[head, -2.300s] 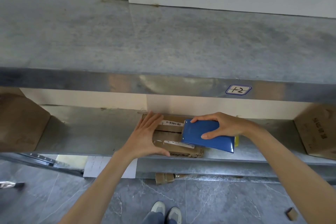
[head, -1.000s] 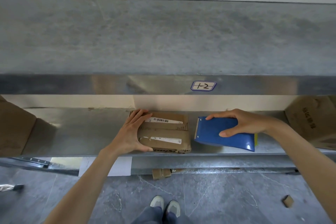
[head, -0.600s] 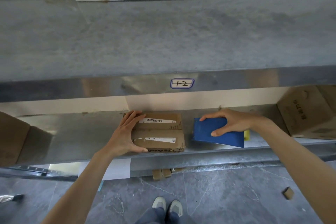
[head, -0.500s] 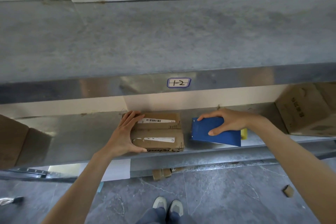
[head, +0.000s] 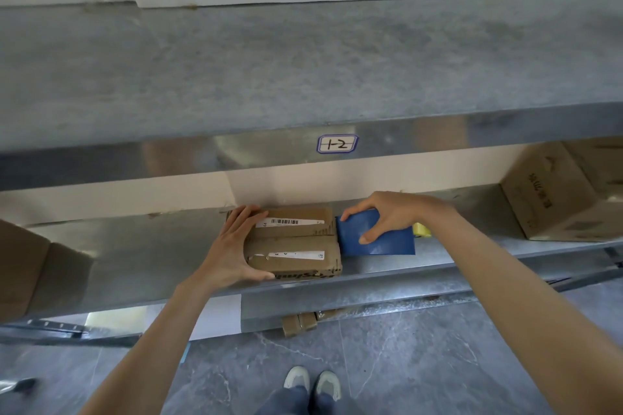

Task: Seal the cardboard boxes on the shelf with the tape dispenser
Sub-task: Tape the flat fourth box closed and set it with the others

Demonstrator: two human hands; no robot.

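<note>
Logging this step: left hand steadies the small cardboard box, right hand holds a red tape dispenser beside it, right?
No: the head view shows a blue tape dispenser, not red, in the right hand; the left hand steadies the small cardboard box.

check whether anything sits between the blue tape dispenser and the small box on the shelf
Nothing visible does. The tape dispenser, gripped by the right hand, has its left edge at the right end of the box, which the left hand holds.

"1-2" on the shelf label (head: 336, 143).
</note>
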